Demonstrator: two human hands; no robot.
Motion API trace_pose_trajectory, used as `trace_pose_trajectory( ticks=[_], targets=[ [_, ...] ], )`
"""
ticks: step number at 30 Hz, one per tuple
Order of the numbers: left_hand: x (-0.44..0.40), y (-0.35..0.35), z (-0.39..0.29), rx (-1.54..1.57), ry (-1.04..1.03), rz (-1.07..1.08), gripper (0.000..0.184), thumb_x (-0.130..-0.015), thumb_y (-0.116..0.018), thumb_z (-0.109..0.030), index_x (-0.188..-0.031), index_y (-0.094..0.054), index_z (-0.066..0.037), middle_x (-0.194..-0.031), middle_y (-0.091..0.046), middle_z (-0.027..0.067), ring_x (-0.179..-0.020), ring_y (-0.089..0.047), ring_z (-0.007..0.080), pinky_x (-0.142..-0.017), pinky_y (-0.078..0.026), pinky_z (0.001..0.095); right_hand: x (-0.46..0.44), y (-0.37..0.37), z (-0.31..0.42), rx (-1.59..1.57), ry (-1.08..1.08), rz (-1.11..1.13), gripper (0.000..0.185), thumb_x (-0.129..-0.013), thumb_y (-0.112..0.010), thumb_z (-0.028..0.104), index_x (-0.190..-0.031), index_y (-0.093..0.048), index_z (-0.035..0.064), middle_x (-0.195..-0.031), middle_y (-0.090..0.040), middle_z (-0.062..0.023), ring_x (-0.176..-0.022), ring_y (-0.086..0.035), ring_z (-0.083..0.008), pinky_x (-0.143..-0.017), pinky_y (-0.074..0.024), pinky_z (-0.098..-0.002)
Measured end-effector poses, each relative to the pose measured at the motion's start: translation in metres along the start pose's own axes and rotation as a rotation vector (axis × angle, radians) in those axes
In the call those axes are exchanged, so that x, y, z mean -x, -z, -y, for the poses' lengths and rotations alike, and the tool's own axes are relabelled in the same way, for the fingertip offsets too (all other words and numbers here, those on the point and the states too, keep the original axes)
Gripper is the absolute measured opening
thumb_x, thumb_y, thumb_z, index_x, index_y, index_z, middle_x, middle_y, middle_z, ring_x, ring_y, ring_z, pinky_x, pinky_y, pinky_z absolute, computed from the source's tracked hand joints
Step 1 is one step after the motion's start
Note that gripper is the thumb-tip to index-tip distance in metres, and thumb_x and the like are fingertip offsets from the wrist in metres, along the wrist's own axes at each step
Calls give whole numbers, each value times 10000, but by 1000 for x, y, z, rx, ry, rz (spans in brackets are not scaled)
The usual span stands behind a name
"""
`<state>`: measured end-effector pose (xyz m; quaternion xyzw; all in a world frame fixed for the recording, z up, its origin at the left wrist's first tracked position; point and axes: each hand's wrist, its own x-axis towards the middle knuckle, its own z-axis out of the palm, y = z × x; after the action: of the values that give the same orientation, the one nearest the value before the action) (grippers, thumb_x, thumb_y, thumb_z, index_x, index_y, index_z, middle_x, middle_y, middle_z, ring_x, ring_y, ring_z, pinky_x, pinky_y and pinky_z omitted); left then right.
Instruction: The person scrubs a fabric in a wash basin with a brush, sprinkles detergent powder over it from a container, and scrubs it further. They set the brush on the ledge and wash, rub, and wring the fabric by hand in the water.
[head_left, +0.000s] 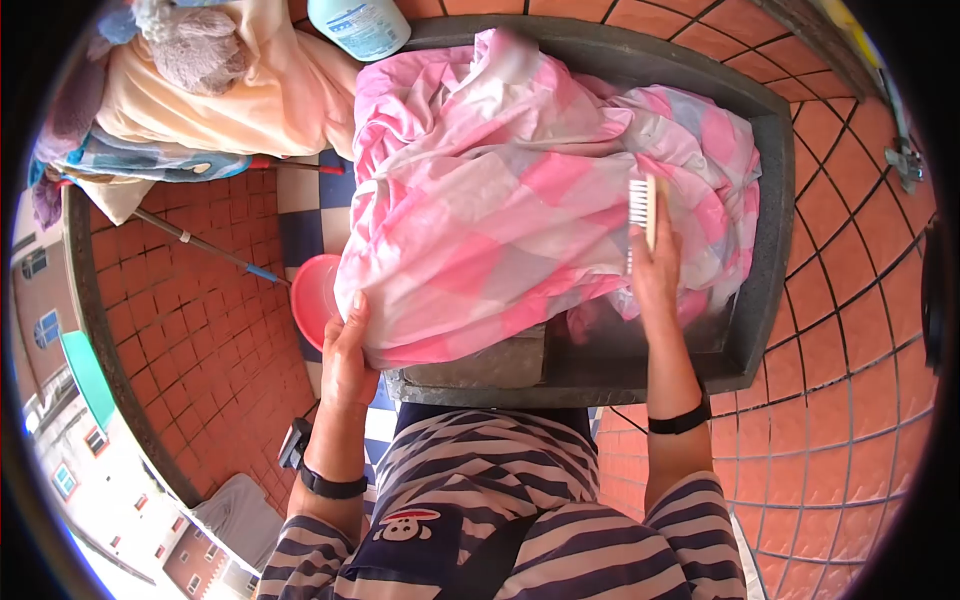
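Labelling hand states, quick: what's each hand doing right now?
Left hand: closed on the edge of the pink checked cloth.
Right hand: closed around the brush.

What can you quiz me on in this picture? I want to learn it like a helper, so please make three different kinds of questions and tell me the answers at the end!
1. Which hand holds the brush?
2. True or false: the pink bowl is inside the sink.
3. Pick one: the left hand holds the edge of (a) the bottle, (b) the cloth, (c) the brush.

Key:
1. The right hand.
2. False. The pink bowl is outside the sink, on the left hand's side.
3. b
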<state>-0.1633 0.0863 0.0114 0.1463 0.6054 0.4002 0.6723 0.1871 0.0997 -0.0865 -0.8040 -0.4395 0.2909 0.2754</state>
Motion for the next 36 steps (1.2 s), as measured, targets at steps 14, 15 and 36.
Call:
trace_pose_trajectory(
  ticks=[14,15,36],
  targets=[
    [25,6,-44,56,-242,-97,451,-934,-545,-297,-1249,-494,21,-1195,-581,155,-1050,-594,251,-903,-484,399,-63,17,-81,783,224,-222,679,-819,-625,209,-1433,-343,279,-883,-480,-179,-798,-498,-338,-696,-411,-452],
    [19,4,-45,106,-200,-118,476,-930,-549,-311,-1263,-481,21,-1207,-572,154,-1058,-588,256,-910,-480,411,-58,20,-83,775,101,-279,676,-841,-617,223,-1446,-320,262,-891,-484,-190,-798,-498,-339,-697,-411,-453],
    [16,-30,-68,94,-118,-94,475,-918,-561,-255,-1293,-454,16,-1241,-546,172,-1111,-554,295,-921,-478,437,45,-30,55,-73,490,-137,735,-797,-667,202,-1448,-324,216,-882,-460,-183,-799,-481,-335,-726,-409,-449]
  ],
)
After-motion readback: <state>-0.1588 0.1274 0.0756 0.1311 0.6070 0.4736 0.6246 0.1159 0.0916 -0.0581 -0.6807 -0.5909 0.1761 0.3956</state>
